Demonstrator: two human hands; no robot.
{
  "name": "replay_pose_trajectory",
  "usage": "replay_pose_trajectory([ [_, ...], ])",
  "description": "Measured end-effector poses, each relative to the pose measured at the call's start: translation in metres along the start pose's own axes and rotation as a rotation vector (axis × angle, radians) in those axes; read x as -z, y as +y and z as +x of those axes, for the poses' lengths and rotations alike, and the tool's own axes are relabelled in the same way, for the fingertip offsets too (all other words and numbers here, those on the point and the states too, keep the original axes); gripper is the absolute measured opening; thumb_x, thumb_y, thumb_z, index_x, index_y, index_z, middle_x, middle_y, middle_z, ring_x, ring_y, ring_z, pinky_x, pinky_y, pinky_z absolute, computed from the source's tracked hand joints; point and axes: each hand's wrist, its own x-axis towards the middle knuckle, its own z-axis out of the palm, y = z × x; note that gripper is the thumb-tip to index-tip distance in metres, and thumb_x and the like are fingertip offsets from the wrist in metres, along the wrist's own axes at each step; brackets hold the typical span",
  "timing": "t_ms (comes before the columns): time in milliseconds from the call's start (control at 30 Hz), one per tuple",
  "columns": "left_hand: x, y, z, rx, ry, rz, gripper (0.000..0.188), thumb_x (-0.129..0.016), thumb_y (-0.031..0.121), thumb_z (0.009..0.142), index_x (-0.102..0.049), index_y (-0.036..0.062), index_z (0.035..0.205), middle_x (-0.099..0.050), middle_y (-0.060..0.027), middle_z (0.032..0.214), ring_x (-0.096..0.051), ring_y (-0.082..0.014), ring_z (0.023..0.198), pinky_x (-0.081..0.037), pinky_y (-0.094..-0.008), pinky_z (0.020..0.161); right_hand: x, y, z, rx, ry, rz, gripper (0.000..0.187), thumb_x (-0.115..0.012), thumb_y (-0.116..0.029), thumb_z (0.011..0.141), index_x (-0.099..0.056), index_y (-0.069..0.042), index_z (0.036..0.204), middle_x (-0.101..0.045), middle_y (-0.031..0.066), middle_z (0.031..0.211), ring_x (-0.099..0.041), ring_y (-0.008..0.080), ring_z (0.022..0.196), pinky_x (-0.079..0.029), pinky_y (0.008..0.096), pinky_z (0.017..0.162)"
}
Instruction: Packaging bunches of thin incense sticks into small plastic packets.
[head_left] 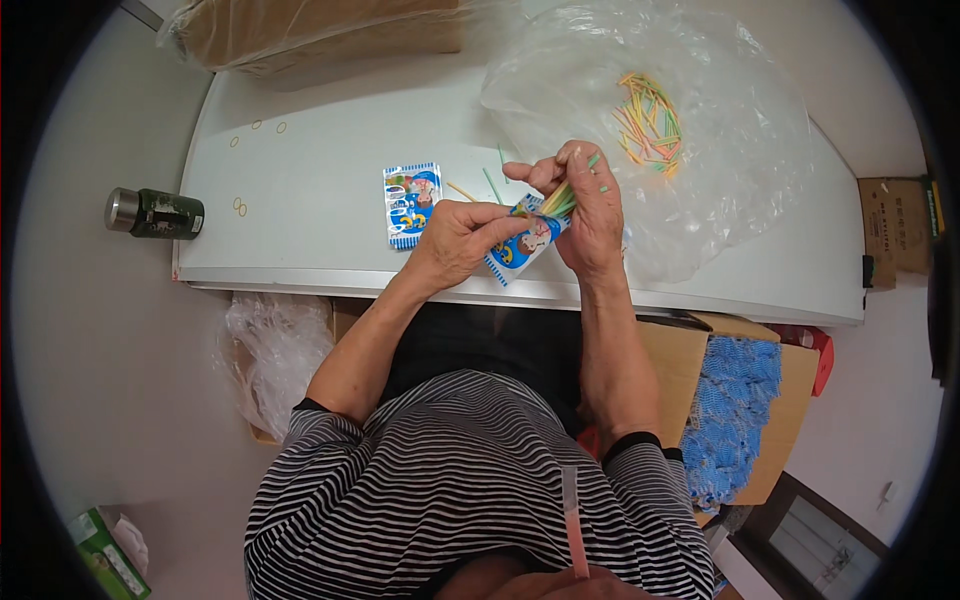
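Note:
Near the table's front edge, my left hand pinches a small blue and white printed packet, tilted, between thumb and fingers. A bundle of thin coloured sticks, yellow and green, is in my closed right hand. Their lower ends meet the packet's top edge; how far they reach inside is hidden. Left of my hands lies a flat pile of like packets. A few loose sticks rest on the table just beyond my fingers.
More coloured sticks lie on a clear plastic bag at the right. Rubber bands and a dark bottle are at the left. A plastic-covered cardboard box stands behind. Below the table's front edge, an open carton holds blue packets.

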Motion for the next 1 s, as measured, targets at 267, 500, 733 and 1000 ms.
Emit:
replay_pose_trajectory([
  [267, -0.002, -0.007, 0.01, -0.024, 0.083, 0.038, 0.019, -0.068, 0.015, 0.092, -0.074, -0.0008, 0.102, -0.074, -0.0063, 0.084, -0.064, -0.0056, 0.073, -0.052, -0.0212, 0.065, 0.008, 0.006, 0.001, -0.2, 0.034, -0.034, 0.028, -0.048, -0.027, 0.104, -0.055, 0.0, 0.109, -0.064, 0.0169, 0.107, -0.062, 0.0304, 0.111, -0.048, 0.0442, 0.099],
  [500, -0.012, -0.01, 0.023, -0.031, 0.163, -0.092, 0.021, -0.068, 0.016, 0.092, -0.073, -0.0013, 0.104, -0.073, -0.0042, 0.086, -0.062, -0.004, 0.075, -0.05, -0.02, 0.066, 0.013, 0.0, 0.013, -0.254, -0.006, 0.109, 0.045, -0.042, -0.035, 0.104, -0.057, 0.006, 0.116, -0.062, 0.0208, 0.119, -0.056, 0.0321, 0.118, -0.04, 0.0435, 0.108],
  [733, -0.017, -0.005, 0.031, -0.022, 0.242, -0.181, 0.023, -0.069, 0.016, 0.092, -0.073, -0.0013, 0.106, -0.073, -0.004, 0.089, -0.062, -0.004, 0.077, -0.05, -0.0193, 0.068, 0.02, 0.006, 0.016, -0.262, 0.03, 0.027, 0.046, -0.043, -0.034, 0.103, -0.055, 0.007, 0.122, -0.061, 0.0193, 0.121, -0.056, 0.0301, 0.119, -0.04, 0.042, 0.108],
  [1000, 0.008, -0.002, 0.037, -0.123, 0.427, -0.309, 0.023, -0.068, 0.013, 0.092, -0.071, -0.0038, 0.107, -0.073, -0.0058, 0.09, -0.063, -0.0052, 0.077, -0.051, -0.0194, 0.069, 0.01, -0.01, 0.015, -0.178, 0.237, -0.594, 0.039, -0.058, -0.022, 0.097, -0.054, 0.004, 0.126, -0.063, 0.0147, 0.114, -0.063, 0.022, 0.102, -0.05, 0.0322, 0.088],
])
